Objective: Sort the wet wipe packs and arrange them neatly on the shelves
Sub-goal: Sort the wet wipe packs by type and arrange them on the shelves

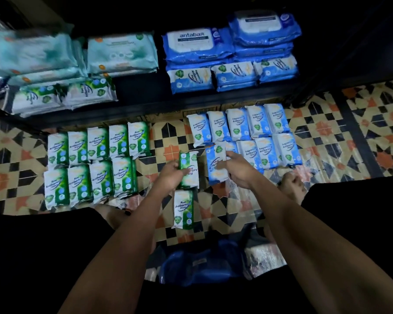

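Left hand [170, 174] grips a green-and-white soft plastic pine wipe pack [189, 169], fingers curled round its left edge, label upside down. Right hand [237, 168] pinches a blue-and-white soft plastic fragrance wipe pack [216, 165], thumb over the top, fingers under; it also reads inverted.

Landmark: a loose green pine pack lying flat on the patterned tile floor [183, 209]. Both held packs sit just beyond it, the green one nearly above it, the blue one beyond and to its right. Left of the landmark, two rows of green packs [95, 163]. Beyond-right of it, two rows of blue packs [254, 137], the held blue pack touching the near row's left end. Farther beyond, the dark shelf [145, 105] carries large pale-teal packs [120, 53], large blue packs [197, 45] and small ones of both colours.

Risks, as judged:
- Slick film and one-edge grips: either pack may slip, likeliest the green.
- Held packs upside down; set down so, the rows look untidy.
- The blue pack may nudge its neighbours out of line.
- Dim light may cause colour mix-ups.
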